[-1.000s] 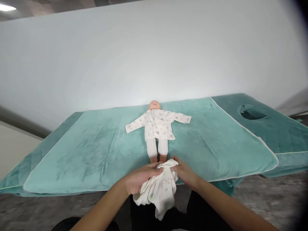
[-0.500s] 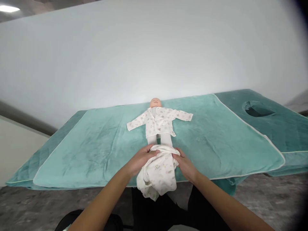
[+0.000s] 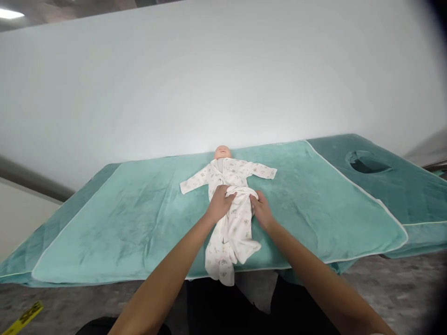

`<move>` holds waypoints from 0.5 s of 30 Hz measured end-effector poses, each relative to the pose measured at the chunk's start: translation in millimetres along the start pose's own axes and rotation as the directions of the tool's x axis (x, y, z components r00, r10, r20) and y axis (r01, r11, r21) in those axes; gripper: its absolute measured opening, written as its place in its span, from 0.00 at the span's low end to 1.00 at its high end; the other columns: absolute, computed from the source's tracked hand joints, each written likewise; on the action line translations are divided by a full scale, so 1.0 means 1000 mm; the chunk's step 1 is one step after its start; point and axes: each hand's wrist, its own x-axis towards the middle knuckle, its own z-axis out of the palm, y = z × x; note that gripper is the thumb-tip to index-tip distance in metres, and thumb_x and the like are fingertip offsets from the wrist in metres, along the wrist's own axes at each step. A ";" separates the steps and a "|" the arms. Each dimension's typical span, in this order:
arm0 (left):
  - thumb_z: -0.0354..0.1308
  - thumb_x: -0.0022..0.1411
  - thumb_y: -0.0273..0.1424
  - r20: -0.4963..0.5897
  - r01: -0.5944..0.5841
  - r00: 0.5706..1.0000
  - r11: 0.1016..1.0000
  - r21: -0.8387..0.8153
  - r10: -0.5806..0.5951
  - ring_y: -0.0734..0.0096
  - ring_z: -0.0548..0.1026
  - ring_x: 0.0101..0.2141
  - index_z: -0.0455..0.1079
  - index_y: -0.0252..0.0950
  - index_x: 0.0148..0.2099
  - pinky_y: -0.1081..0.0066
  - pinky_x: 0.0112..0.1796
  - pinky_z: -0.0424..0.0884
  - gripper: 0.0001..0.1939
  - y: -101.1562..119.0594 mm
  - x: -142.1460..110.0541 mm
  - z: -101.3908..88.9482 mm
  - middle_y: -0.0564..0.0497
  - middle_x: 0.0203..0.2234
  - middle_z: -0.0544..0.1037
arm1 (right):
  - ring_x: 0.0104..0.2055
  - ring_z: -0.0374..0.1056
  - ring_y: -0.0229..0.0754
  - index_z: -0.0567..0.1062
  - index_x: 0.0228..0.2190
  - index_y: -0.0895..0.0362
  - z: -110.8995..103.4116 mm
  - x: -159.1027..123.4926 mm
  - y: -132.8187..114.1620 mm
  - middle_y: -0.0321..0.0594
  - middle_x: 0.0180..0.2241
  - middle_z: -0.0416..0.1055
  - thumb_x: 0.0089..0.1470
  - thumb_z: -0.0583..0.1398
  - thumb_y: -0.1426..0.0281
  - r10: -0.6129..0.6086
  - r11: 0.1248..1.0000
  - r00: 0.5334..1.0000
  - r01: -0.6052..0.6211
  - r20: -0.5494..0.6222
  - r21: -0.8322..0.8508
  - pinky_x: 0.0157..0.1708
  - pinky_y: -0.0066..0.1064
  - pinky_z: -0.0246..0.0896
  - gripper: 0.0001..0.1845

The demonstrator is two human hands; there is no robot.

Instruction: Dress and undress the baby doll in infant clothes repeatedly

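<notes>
A baby doll (image 3: 222,152) lies on its back on the bed, head toward the wall, in a white printed jacket (image 3: 234,171) with the sleeves spread wide. White printed baby pants (image 3: 240,221) cover its legs, the waistband up at the jacket's hem and the leg ends reaching the bed's near edge. My left hand (image 3: 221,203) is closed on the left side of the waistband. On the right side, my right hand (image 3: 261,209) pinches the same waistband. The doll's legs are hidden inside or under the cloth.
A light green blanket (image 3: 122,223) with white edging covers the bed (image 3: 419,195), which has a face hole (image 3: 369,163) on the right. Behind stands a white wall (image 3: 223,74). A yellow strip (image 3: 26,318) shows on the floor at lower left.
Both hands have moved up the doll's body with the waistband, from its lower legs to the jacket hem. The pants, bunched before, now hang longer, and the bare white legs are covered.
</notes>
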 end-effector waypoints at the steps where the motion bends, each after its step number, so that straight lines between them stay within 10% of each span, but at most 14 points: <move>1: 0.54 0.66 0.34 -0.013 -0.015 1.000 0.999 0.044 0.016 0.59 0.71 0.48 0.70 0.34 0.44 0.63 0.50 0.65 0.09 -0.001 0.002 0.000 0.43 0.42 0.74 | 0.41 0.65 0.44 0.68 0.36 0.54 -0.001 0.006 0.000 0.38 0.35 0.70 0.58 0.55 0.52 -0.074 0.994 0.997 0.072 -0.029 -0.079 0.42 0.34 0.63 0.18; 7: 0.49 0.69 0.30 -0.053 -0.027 0.998 0.967 0.252 0.042 0.57 0.73 0.45 0.69 0.37 0.48 0.64 0.44 0.66 0.10 -0.002 0.013 -0.005 0.43 0.43 0.75 | 0.64 0.57 0.51 0.71 0.38 0.55 -0.003 0.031 0.004 0.50 0.64 0.56 0.60 0.55 0.61 -0.369 0.861 0.922 0.387 0.119 -0.330 0.61 0.42 0.54 0.11; 15: 0.47 0.71 0.31 -0.014 0.068 0.997 0.803 0.592 -0.075 0.58 0.75 0.43 0.67 0.39 0.56 0.67 0.34 0.63 0.15 -0.005 0.029 0.014 0.42 0.50 0.72 | 0.60 0.62 0.49 0.72 0.41 0.56 -0.007 0.043 0.029 0.50 0.56 0.66 0.59 0.57 0.61 -0.271 0.927 0.961 0.275 0.053 -0.254 0.60 0.42 0.57 0.13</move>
